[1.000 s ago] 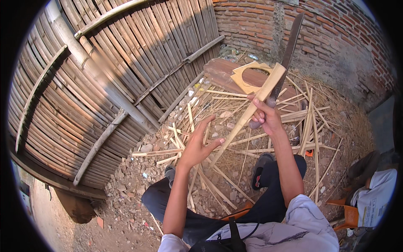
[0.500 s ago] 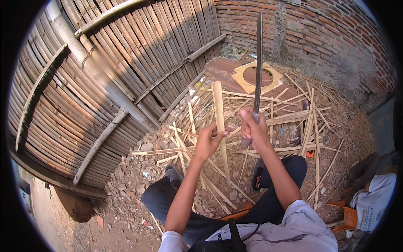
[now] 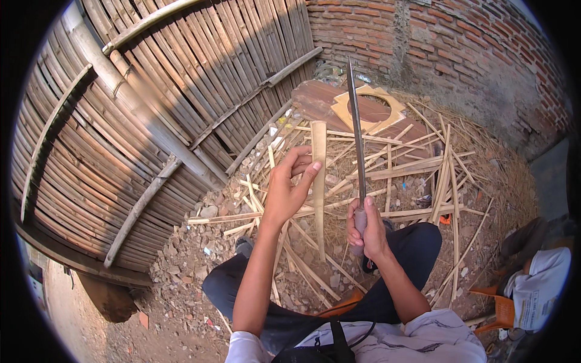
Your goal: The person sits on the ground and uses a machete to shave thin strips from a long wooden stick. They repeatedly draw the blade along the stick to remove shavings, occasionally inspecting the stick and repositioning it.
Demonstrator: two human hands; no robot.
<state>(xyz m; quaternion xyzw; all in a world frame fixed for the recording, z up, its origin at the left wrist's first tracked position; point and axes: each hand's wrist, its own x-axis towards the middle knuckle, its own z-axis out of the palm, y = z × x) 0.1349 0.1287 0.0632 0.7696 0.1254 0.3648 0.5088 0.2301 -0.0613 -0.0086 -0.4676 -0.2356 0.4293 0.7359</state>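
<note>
Between the thumb and fingers of my left hand [image 3: 289, 186] stands a flat bamboo strip [image 3: 319, 199], upright, wider at its top and narrowing downward. My right hand [image 3: 370, 228] is wrapped round the pale handle of a machete [image 3: 357, 127]. Its long dark blade points up and slightly left, to the right of the strip and apart from it. Loose split bamboo strips [image 3: 449, 175] lie crossed on the ground beyond and below both hands.
A bamboo fence [image 3: 200, 78] rises on the left, a brick wall [image 3: 460, 54] at the back. A yellowish board with a round hole [image 3: 396, 113] rests on a brown plank [image 3: 310, 100]. Rubble [image 3: 175, 272] covers the ground. An orange chair [image 3: 503, 311] with a white sack [image 3: 543, 290] stands at right.
My right hand has come down and nearer with the machete, whose blade now leans left. My left hand has risen along the bamboo strip, its thumb now higher.
</note>
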